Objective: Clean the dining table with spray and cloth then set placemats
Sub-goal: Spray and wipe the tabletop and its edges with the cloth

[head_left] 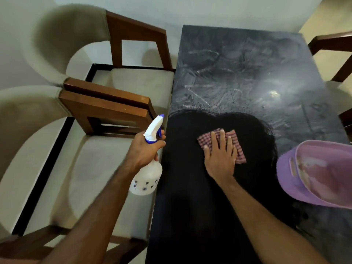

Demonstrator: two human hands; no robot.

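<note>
A dark glossy dining table [238, 73] runs away from me, its far half streaked with wet smears and spray droplets. My right hand [220, 155] lies flat with spread fingers on a red checked cloth [239, 147], pressing it onto the table's near middle. My left hand [146, 149] grips the neck of a white spray bottle [146, 178] with a blue and white trigger head, held just off the table's left edge above a chair seat.
A purple plastic basin [314, 174] sits on the table's right side near my right arm. Two cushioned wooden armchairs [106, 103] stand close along the left edge. Another chair's wooden arm [331, 44] shows at the far right.
</note>
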